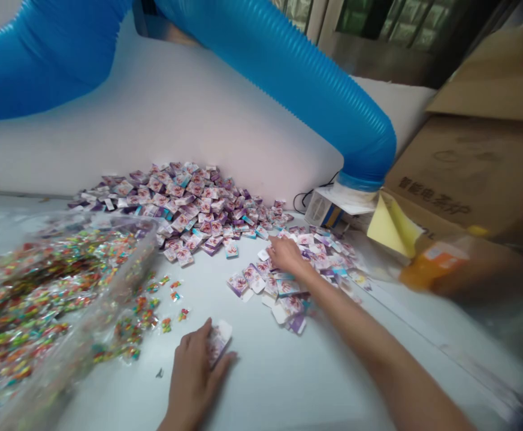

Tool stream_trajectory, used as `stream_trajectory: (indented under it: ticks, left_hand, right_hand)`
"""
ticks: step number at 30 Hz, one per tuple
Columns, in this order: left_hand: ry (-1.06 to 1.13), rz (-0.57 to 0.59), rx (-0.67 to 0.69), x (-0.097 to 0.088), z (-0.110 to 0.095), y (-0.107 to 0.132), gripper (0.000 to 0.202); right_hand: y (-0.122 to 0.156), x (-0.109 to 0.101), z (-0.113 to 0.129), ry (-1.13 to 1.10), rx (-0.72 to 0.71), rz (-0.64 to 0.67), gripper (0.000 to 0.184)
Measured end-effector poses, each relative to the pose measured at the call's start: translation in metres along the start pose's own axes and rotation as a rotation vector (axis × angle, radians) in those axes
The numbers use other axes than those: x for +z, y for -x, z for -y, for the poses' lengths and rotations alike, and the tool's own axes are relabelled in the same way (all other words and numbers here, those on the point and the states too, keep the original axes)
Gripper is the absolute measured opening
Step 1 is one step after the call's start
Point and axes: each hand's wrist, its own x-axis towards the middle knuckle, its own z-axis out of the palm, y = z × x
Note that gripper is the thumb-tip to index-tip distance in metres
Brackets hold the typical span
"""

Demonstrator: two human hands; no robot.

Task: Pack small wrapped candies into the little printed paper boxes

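Observation:
My left hand (193, 371) is closed around a small printed cardboard box (218, 342), low in the view over the table. One white end flap of that box sticks up, and my fingers cover part of its side. Farther off, my right hand (286, 256) is at the nearer pile of similar boxes (288, 287), its fingers bent together on a box with a white flap (263, 255). Most of that box is hidden under the fingers. Several boxes in this pile have raised flaps.
A large heap of small boxes (198, 203) lies against the wall. On the left, a clear plastic container (121, 281) holds many colourful wrapped pieces; more wrapped pieces (144, 311) lie beside it. A blue hose (288, 78) crosses above. Cardboard cartons (477, 167) stand on the right.

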Motion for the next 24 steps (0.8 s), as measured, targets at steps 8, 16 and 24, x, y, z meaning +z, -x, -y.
stream_trajectory:
  ticks: [8, 16, 24]
  left_hand:
    - [-0.066, 0.012, 0.185, -0.001, -0.003, 0.003, 0.052]
    - [-0.079, -0.153, 0.252, -0.001, -0.002, 0.004, 0.050]
    - [0.094, 0.094, 0.239, -0.037, -0.025, 0.016, 0.056]
  right_hand:
    - [-0.096, 0.030, 0.008, 0.089, 0.140, 0.124, 0.035]
    - [-0.040, -0.017, 0.036, -0.009, -0.199, 0.209, 0.046]
    - [0.124, -0.036, 0.088, -0.383, -0.842, 0.281, 0.042]
